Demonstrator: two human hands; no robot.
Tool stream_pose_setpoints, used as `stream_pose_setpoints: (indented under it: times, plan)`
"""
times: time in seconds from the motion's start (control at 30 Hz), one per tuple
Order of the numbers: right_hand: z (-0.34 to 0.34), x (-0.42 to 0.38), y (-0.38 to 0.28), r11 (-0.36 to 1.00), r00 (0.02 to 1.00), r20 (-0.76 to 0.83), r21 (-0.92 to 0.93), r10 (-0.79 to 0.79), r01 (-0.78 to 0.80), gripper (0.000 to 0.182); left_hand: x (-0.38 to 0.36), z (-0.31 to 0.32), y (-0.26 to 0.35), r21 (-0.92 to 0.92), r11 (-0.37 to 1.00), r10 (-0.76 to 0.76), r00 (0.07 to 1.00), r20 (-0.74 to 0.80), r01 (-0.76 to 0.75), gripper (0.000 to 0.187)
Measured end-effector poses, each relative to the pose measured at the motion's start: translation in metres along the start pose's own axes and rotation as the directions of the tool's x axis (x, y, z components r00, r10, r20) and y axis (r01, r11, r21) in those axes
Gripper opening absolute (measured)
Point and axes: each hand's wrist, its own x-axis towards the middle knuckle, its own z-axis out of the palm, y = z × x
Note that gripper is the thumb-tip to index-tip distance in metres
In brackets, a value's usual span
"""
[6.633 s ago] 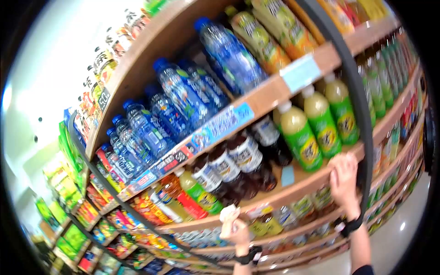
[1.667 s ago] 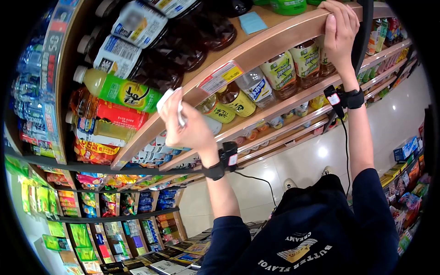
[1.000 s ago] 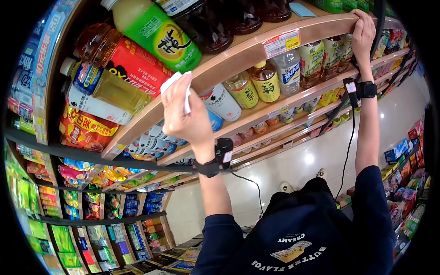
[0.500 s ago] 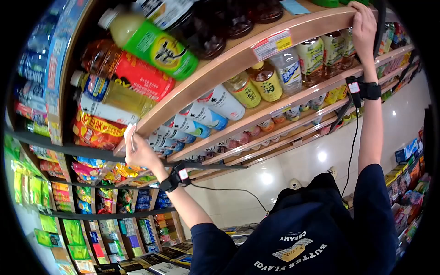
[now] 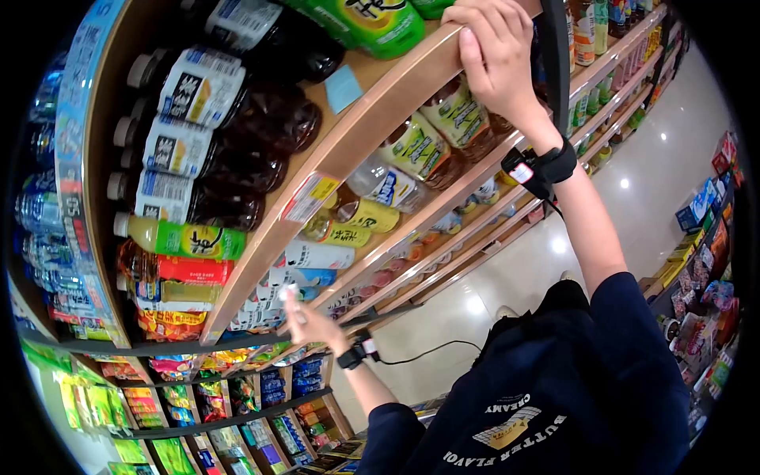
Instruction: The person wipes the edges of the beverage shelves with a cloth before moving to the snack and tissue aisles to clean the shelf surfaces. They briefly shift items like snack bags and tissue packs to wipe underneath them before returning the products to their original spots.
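Observation:
My right hand [image 5: 500, 59] is closed over the wooden front edge [image 5: 396, 85] of the upper shelf, near its dark end post. Lower left, my left hand [image 5: 310, 323] is pinched around a small white thing [image 5: 288, 293], slightly blurred, whose kind I cannot make out. It hovers in front of white-labelled bottles [image 5: 317, 255] on the shelf below. Behind the wooden edge lie dark tea bottles [image 5: 202, 87], a green-labelled bottle [image 5: 202, 240] and a red-labelled bottle [image 5: 194, 271]. A price tag [image 5: 311, 198] is fixed to the edge, and a blue card [image 5: 343, 89] rests on the shelf.
Snack packs fill the racks [image 5: 214, 396] at lower left. A shiny tiled floor [image 5: 625, 214] lies to the right, with more goods [image 5: 701, 206] along the far right. Black wrist straps [image 5: 558, 165] carry small devices; a cable [image 5: 435, 346] runs from the left one.
The view has swung so the shelf's dark bottles now fill the upper left. My left hand has come off the wooden edge. My right hand still grips the edge near the post.

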Motion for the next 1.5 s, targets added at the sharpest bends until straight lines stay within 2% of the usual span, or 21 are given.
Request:
stream_pose_setpoints:
  times: [0.07,0.13,0.2,0.23,0.27,0.37,0.4,0.43,0.57,0.73,0.77,0.87,0.9,1.0,1.1,1.2,1.23,1.33,1.37,1.5]
  plan:
    - [0.001,0.000,0.005,1.000,1.000,0.014,0.024,-0.009,0.009,0.015,-0.037,0.022,0.037,-0.080,0.995,-0.046,0.985,0.164,0.060,0.021]
    - [0.009,-0.002,0.012,0.998,0.998,-0.038,0.043,-0.043,0.045,0.015,-0.072,0.047,0.043,-0.174,0.982,-0.010,0.951,0.310,0.067,0.022]
    - [0.013,-0.004,0.017,0.997,0.996,-0.064,0.054,-0.057,0.060,0.016,-0.102,0.070,0.052,-0.092,0.995,0.053,0.950,0.307,-0.026,0.021]
    - [0.014,-0.004,0.017,0.997,0.996,-0.069,0.059,-0.053,0.057,0.016,-0.103,0.077,0.064,-0.107,0.994,0.030,0.959,0.280,0.000,0.019]
    - [0.015,-0.005,0.017,0.996,0.996,-0.075,0.065,-0.049,0.054,0.016,-0.103,0.079,0.076,-0.108,0.987,-0.076,0.944,0.321,0.116,0.016]
    - [0.016,-0.005,0.016,0.998,0.994,-0.087,0.017,-0.060,0.062,0.018,-0.104,0.087,0.092,-0.148,0.980,-0.073,0.928,0.366,0.136,0.015]
    - [0.016,-0.005,0.014,0.998,0.994,-0.089,-0.001,-0.064,0.064,0.018,-0.105,0.088,0.092,-0.148,0.980,-0.070,0.930,0.362,0.131,0.016]
    - [0.026,-0.006,0.020,0.993,0.976,-0.186,-0.005,-0.113,0.114,0.019,-0.105,0.088,0.092,-0.152,0.980,-0.064,0.931,0.359,0.126,0.017]
    - [0.027,-0.005,0.021,0.987,0.966,-0.211,-0.082,-0.151,0.137,0.021,-0.105,0.091,0.085,-0.211,0.977,0.036,0.941,0.336,0.038,0.021]
    - [0.035,-0.004,0.028,0.961,0.925,-0.272,-0.154,-0.265,0.230,0.024,-0.099,0.090,0.071,-0.257,0.960,0.199,0.922,0.332,-0.114,0.023]
    - [0.034,-0.005,0.026,0.963,0.930,-0.268,-0.164,-0.251,0.213,0.024,-0.098,0.089,0.068,-0.215,0.963,0.232,0.910,0.343,-0.164,0.023]
    - [0.034,-0.008,0.023,0.966,0.939,-0.258,-0.187,-0.226,0.181,0.026,-0.094,0.088,0.061,-0.266,0.941,0.293,0.896,0.334,-0.209,0.022]
    - [0.035,-0.008,0.023,0.965,0.937,-0.265,-0.193,-0.226,0.178,0.027,-0.094,0.087,0.056,-0.293,0.946,0.249,0.889,0.384,-0.138,0.026]
    - [0.035,-0.011,0.021,0.966,0.945,-0.256,-0.206,-0.205,0.154,0.029,-0.092,0.082,0.041,-0.328,0.934,0.262,0.892,0.369,-0.139,0.025]
    - [0.037,-0.013,0.024,0.965,0.947,-0.249,-0.211,-0.204,0.153,0.030,-0.084,0.072,0.022,-0.306,0.926,0.318,0.893,0.319,-0.220,0.023]
    - [0.037,-0.014,0.026,0.958,0.949,-0.234,-0.241,-0.213,0.155,0.031,-0.078,0.059,-0.006,-0.314,0.929,0.303,0.889,0.343,-0.195,0.024]
    - [0.037,-0.015,0.025,0.958,0.953,-0.226,-0.246,-0.202,0.144,0.031,-0.076,0.053,-0.015,-0.329,0.935,0.256,0.890,0.378,-0.129,0.024]
    - [0.035,-0.014,0.016,0.963,0.962,-0.217,-0.246,-0.168,0.113,0.031,-0.070,0.041,-0.034,-0.294,0.938,0.285,0.889,0.359,-0.182,0.024]
    - [0.033,-0.014,0.011,0.968,0.970,-0.199,-0.230,-0.143,0.096,0.032,-0.069,0.038,-0.045,-0.311,0.940,0.256,0.894,0.369,-0.141,0.024]
    - [0.031,-0.013,0.004,0.966,0.971,-0.191,-0.241,-0.143,0.095,0.029,-0.063,0.026,-0.071,-0.293,0.945,0.254,0.888,0.383,-0.144,0.023]
